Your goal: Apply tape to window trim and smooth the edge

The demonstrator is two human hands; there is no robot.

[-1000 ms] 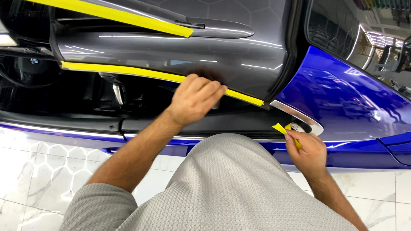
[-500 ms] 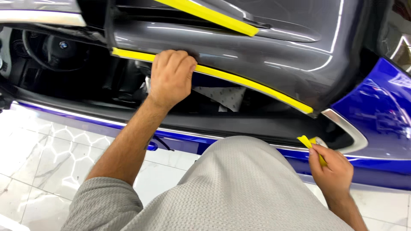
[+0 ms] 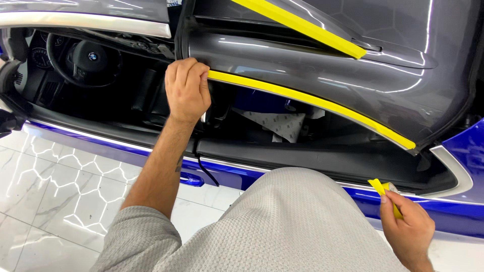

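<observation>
A person leans over the open grey car door of a blue car. The left hand, at 10 o'clock in the frame, presses curled fingers onto the near end of a yellow masking tape strip that runs along the door's lower edge toward 3 o'clock. The right hand, at 5 o'clock and well apart from the left, pinches a short yellow tape piece by the sill. White hexagon-patterned floor lies below.
</observation>
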